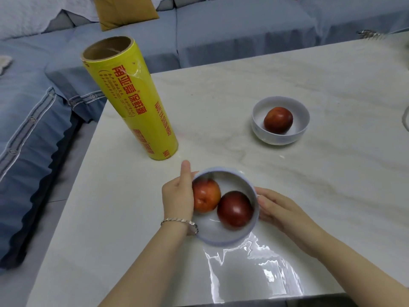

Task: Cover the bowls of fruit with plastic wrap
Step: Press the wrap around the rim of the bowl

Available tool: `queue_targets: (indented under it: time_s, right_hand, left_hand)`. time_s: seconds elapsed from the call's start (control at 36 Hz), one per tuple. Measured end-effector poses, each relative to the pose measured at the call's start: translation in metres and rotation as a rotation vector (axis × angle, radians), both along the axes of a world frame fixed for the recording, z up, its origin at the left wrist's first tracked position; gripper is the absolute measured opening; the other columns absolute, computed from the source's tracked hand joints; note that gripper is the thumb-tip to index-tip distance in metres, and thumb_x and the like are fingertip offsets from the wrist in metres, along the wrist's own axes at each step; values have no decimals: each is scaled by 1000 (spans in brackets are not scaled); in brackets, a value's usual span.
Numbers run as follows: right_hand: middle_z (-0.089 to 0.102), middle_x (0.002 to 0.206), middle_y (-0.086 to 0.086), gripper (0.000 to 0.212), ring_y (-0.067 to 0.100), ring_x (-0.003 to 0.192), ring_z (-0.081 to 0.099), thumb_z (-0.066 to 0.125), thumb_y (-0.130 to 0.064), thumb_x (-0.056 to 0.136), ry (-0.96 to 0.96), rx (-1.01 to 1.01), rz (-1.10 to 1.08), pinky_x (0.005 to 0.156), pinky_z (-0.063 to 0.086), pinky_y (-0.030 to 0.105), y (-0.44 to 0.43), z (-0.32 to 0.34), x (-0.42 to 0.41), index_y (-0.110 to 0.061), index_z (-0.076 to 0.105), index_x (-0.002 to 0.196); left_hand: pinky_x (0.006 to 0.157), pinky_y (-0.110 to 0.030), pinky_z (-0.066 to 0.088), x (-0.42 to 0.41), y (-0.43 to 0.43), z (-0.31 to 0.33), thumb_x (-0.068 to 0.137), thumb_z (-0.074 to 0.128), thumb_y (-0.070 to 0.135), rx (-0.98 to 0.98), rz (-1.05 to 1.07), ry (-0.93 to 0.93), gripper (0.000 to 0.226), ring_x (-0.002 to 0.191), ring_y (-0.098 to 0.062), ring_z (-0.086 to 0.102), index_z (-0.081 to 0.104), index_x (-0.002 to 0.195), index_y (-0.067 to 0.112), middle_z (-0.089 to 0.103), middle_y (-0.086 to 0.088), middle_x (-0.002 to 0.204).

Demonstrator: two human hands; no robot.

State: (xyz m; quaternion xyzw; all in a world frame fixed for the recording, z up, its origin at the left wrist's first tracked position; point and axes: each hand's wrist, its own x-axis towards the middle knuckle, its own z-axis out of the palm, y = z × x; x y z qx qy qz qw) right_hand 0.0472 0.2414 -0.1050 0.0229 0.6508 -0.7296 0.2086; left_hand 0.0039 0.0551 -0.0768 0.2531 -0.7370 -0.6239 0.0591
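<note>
Head view: near bowl (223, 233) with two red fruits (221, 204) by the tabletop's (287, 85) near edge, clasped at both sides, left hand (178, 196) and right hand (278, 210), tilted up, likely for wrapping. Loose plastic wrap (250, 269) just beneath (glossy, wrinkled). Yellow roll (132, 103) upright near left edge; second bowl (280, 120) uncovered.

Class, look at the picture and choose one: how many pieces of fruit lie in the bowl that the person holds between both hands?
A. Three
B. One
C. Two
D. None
C. The near bowl, held between the left hand and the right hand, contains two red fruits side by side; the far bowl contains only one.
</note>
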Motion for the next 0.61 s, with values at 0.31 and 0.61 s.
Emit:
queue_targets:
  time_s: [0.31, 0.61]
  right_hand:
    - [69, 96, -27, 22, -9, 86, 65, 58, -10, 86, 223, 273, -114, 73, 45, 4, 11, 13, -3, -21, 68, 102]
    - [59, 95, 2, 35, 12, 77, 58, 70, -21, 78, 221, 359, 107, 71, 47, 11, -3, 37, -14, -45, 57, 100]
  left_hand:
    - [58, -22, 46, 16, 8, -23, 95, 45, 21, 257, -32, -70, 43, 68, -14, 55, 63, 56, 22, 62, 5, 64]
    - [74, -5, 43, -7, -7, 1, 72, 42, 29, -133, -677, 73, 24, 77, 10, 59, 66, 70, 30, 67, 25, 71]
